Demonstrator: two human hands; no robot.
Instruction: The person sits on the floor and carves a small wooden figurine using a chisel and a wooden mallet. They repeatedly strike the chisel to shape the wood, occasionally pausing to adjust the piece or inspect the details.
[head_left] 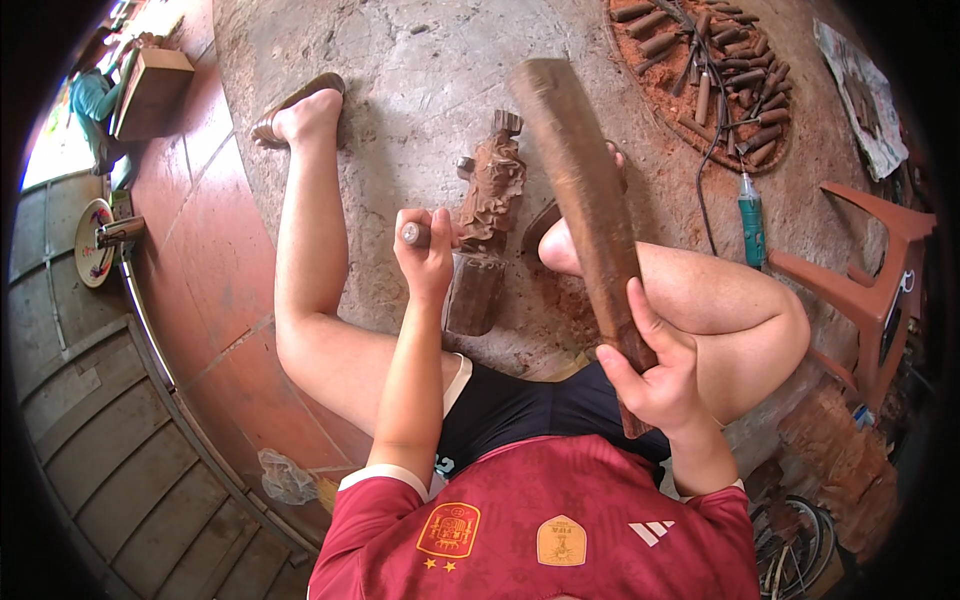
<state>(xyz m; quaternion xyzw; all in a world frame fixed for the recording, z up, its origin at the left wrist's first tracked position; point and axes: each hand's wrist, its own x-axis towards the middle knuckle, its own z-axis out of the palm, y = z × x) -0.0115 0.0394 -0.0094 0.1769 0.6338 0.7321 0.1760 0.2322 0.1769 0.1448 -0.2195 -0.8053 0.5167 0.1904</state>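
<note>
My left hand [427,262] is closed around a chisel handle [416,234], its butt end turned up toward me. The blade is hidden behind my fingers, beside a carved brown wood piece [492,195] lying on the floor between my legs. That piece has rippled, deeply cut relief along its middle and a blockier near end [477,295]. My right hand [658,368] grips the narrow end of a long, thick wooden club [580,180]. The club is raised, its broad end up and away from me, right of the carving and apart from the chisel.
At the far right, a round tray [640,80] holds reddish wood dust and several handled tools. A teal power tool [751,228] with a cord lies nearby, beside a brown plastic chair [872,290]. Far left are a person [92,100] and a box [155,92].
</note>
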